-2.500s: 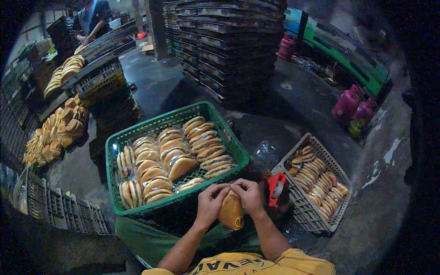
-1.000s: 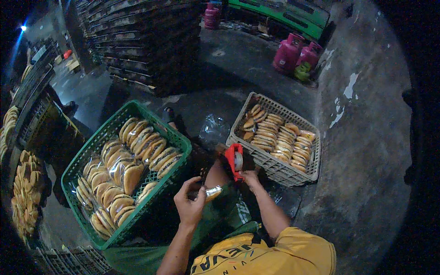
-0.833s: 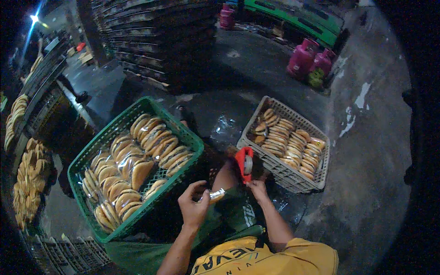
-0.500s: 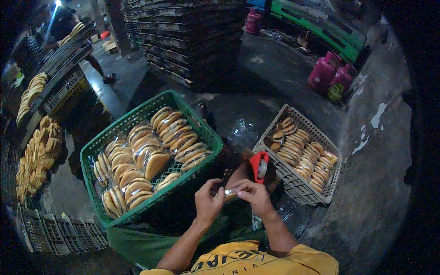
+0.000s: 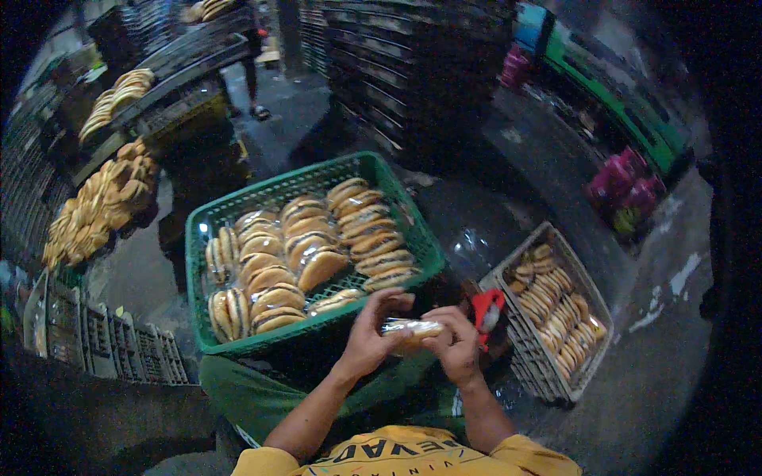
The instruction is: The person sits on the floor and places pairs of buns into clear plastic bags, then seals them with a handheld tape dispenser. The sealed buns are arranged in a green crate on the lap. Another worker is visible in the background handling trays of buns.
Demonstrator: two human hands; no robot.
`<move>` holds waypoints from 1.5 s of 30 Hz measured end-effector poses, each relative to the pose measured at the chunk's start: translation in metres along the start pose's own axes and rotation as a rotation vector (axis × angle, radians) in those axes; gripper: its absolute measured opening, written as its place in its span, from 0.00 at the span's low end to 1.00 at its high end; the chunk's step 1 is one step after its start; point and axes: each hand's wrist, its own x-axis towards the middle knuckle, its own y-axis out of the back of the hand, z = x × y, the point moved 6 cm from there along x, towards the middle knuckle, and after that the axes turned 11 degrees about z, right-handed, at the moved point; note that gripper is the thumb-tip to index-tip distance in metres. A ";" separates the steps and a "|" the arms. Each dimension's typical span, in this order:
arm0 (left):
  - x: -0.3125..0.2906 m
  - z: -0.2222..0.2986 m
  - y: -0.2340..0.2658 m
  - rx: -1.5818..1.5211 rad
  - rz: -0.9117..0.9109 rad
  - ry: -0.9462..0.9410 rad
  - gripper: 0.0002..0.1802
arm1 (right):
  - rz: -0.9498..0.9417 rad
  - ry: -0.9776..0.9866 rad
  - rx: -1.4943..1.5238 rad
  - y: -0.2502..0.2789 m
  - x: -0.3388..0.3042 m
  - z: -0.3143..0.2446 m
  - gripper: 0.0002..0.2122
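The wrapped bun (image 5: 413, 334) is clamped by the fingers of the left hand (image 5: 370, 337) and right hand (image 5: 456, 346), near the green crate (image 5: 421, 238). The red tape dispenser (image 5: 486, 308), touched a second ago, has been left.

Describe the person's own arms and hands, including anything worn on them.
The left hand and right hand are ungloved, each a bare human hand with thumb and fingers. The forearms are bare too, with nothing visible at the wrists. Above them come the short yellow sleeves of a yellow shirt with dark lettering across the front.
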 end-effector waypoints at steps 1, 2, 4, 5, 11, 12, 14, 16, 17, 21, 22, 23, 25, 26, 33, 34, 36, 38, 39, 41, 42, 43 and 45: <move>0.006 0.000 0.002 0.112 -0.135 -0.020 0.40 | 0.053 -0.029 0.098 -0.003 0.009 0.005 0.14; 0.006 -0.006 0.003 0.023 -0.200 0.103 0.40 | 0.103 -0.062 0.197 -0.006 0.018 0.012 0.14; 0.017 -0.014 0.030 0.232 -0.097 0.172 0.32 | 0.123 -0.046 0.125 -0.021 0.042 0.030 0.13; 0.028 -0.006 0.051 0.364 0.063 0.008 0.30 | 0.161 -0.112 0.121 -0.029 0.055 0.044 0.13; 0.107 -0.044 0.139 1.372 0.035 -0.040 0.28 | -0.071 0.172 -0.047 -0.151 0.142 0.093 0.06; 0.102 -0.056 0.137 1.290 -0.112 -0.182 0.29 | -0.167 0.275 -0.104 -0.181 0.152 0.101 0.08; 0.103 -0.086 0.149 1.477 -0.145 -0.126 0.32 | -0.248 0.428 -0.428 -0.226 0.161 0.127 0.12; 0.103 -0.095 0.155 1.417 -0.049 -0.199 0.32 | -0.235 0.476 -0.748 -0.253 0.164 0.153 0.14; 0.100 -0.106 0.158 1.447 -0.075 -0.105 0.31 | -0.300 0.495 -0.768 -0.265 0.166 0.162 0.14; 0.101 -0.105 0.162 1.542 -0.116 0.095 0.30 | -0.508 0.504 -0.566 -0.268 0.172 0.154 0.14; 0.100 -0.104 0.161 1.565 -0.175 0.182 0.30 | -0.516 0.487 -0.449 -0.257 0.173 0.140 0.13; 0.101 -0.092 0.162 1.428 -0.033 0.197 0.31 | -0.503 0.162 -0.085 -0.241 0.174 0.132 0.11; 0.097 -0.074 0.164 1.138 0.182 0.255 0.33 | -0.377 0.204 0.019 -0.202 0.156 0.093 0.11; 0.094 -0.068 0.159 0.578 0.277 0.296 0.34 | -0.302 0.250 0.084 -0.182 0.147 0.070 0.11; 0.048 -0.034 0.112 -0.309 0.328 0.203 0.31 | -0.038 0.395 0.140 -0.096 0.051 -0.008 0.09; 0.043 -0.036 0.105 -0.262 0.327 0.248 0.30 | 0.186 0.203 0.198 -0.080 0.049 0.003 0.09; 0.031 -0.034 0.090 -0.252 0.260 0.235 0.30 | 0.209 -0.167 0.060 -0.074 0.045 0.034 0.07; 0.022 -0.035 0.074 -0.238 0.179 0.209 0.33 | 0.062 -0.400 0.045 -0.081 0.035 0.056 0.07; 0.018 -0.037 0.070 -0.246 0.171 0.226 0.34 | 0.104 -0.360 0.048 -0.080 0.032 0.057 0.05; 0.013 -0.039 0.067 -0.173 0.210 0.177 0.36 | 0.128 -0.177 0.026 -0.076 0.031 0.050 0.06; 0.011 -0.039 0.064 -0.128 0.180 0.154 0.37 | 0.135 -0.119 -0.004 -0.077 0.030 0.047 0.07; 0.010 -0.039 0.063 -0.101 0.172 0.135 0.37 | 0.129 -0.172 0.029 -0.073 0.030 0.049 0.08; 0.008 -0.038 0.057 -0.310 0.062 0.153 0.43 | 0.080 -0.268 0.112 -0.072 0.034 0.050 0.10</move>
